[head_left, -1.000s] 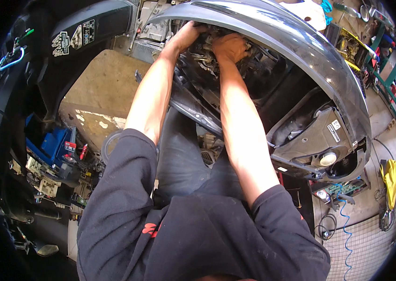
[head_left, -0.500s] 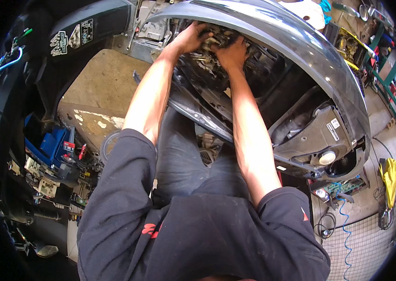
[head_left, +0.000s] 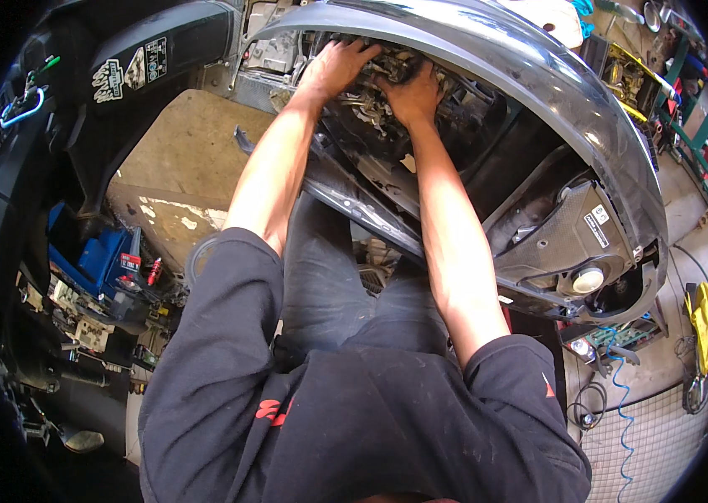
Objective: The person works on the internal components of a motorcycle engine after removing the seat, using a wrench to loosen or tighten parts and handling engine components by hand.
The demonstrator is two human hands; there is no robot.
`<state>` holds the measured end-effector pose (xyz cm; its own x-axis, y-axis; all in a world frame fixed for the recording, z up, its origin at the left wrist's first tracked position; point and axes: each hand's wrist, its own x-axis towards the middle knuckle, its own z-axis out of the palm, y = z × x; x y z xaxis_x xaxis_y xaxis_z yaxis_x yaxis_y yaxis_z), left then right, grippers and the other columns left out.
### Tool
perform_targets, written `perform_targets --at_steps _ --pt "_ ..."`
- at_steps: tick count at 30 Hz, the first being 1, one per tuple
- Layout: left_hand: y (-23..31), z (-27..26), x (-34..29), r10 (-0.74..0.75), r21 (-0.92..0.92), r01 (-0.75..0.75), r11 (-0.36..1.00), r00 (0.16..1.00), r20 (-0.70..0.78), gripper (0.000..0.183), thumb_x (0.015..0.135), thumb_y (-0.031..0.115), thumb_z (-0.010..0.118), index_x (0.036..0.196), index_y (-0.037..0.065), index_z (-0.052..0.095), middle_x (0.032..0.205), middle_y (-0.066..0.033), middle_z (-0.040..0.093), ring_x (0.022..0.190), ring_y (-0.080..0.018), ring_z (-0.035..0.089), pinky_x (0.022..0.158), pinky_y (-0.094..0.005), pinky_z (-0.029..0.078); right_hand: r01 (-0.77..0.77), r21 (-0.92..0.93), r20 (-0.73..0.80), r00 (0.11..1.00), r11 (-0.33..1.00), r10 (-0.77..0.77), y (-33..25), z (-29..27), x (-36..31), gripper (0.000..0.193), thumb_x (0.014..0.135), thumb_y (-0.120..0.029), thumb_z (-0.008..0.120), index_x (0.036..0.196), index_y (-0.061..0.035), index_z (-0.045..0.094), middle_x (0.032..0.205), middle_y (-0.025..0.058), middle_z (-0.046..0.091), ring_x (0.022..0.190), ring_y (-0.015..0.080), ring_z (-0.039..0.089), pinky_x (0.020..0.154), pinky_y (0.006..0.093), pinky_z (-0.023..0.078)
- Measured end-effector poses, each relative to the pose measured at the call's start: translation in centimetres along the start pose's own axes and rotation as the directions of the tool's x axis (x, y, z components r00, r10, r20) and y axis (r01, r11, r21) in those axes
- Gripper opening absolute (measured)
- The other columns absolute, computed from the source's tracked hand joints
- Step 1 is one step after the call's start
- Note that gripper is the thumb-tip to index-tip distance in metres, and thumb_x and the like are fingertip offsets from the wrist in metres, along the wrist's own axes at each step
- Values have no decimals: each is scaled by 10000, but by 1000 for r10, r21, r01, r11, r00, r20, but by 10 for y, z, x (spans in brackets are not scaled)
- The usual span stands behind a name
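Both my hands reach deep into the open body of a dark vehicle, among a cluster of greasy metal and black mechanical parts (head_left: 375,109). My left hand (head_left: 333,71) lies over the left side of the cluster, fingers stretched forward and somewhat apart, their tips hidden behind parts. My right hand (head_left: 413,101) is at the cluster's right side, its thumb and bent fingers around a dark piece that I cannot make out. A glossy dark grey curved panel (head_left: 530,75) arches over the opening beyond my hands.
A black textured cover (head_left: 568,239) with a round pale cap lies right of my arm. A black panel with stickers (head_left: 132,75) stands at left, above a blue bin (head_left: 90,260). A yellow cloth (head_left: 706,323) and a coiled blue hose (head_left: 620,402) are at right.
My left hand has shifted slightly, its fingers now reaching farther over the parts, the back of the hand more in view. My right hand stays nearly in place.
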<state>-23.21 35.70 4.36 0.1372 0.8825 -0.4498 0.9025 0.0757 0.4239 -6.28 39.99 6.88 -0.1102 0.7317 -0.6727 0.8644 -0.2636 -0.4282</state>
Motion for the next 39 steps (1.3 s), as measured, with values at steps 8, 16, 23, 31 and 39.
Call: perform_targets --at_steps 8,16,23,31,39 --pt "2 -19 0 80 15 -80 997 996 47 442 834 133 583 1276 136 585 1261 -166 545 1234 -349 473 1054 -430 381 4 -97 -102 995 995 -14 7 6 3 976 617 -466 839 1328 -7 352 1329 235 493 1272 383 442 1081 519 295" --pt "-18 -28 8 157 -226 -96 969 950 269 398 905 217 556 1287 105 569 1307 -209 495 1285 -388 398 1088 -476 320 44 -32 -37 998 999 -45 2 1 2 1050 603 -425 860 1384 -26 283 1365 241 455 1285 397 421 1091 514 283" --pt "-9 -1 6 79 -98 -74 992 995 53 440 957 355 515 1238 21 567 1274 -233 520 1263 -401 410 1054 -496 328 38 63 52 998 997 -42 6 -3 4 1155 612 -430 865 1455 -33 183 1416 268 395 1323 408 364 1127 512 238" --pt "4 3 3 14 -105 -18 994 999 -39 428 946 449 514 1212 134 627 1265 -97 595 1274 -324 410 1045 -526 234 -5 -10 45 999 1000 5 3 -4 3 1178 606 -438 859 1463 -35 158 1413 274 390 1327 412 357 1134 510 216" --pt "1 13 6 -120 -197 125 972 992 36 434 948 469 508 1227 159 629 1281 -120 584 1266 -336 409 1041 -553 216 -25 -15 64 998 1000 26 1 -3 4 1188 607 -429 860 1472 -43 143 1427 272 373 1352 404 327 1141 512 198"
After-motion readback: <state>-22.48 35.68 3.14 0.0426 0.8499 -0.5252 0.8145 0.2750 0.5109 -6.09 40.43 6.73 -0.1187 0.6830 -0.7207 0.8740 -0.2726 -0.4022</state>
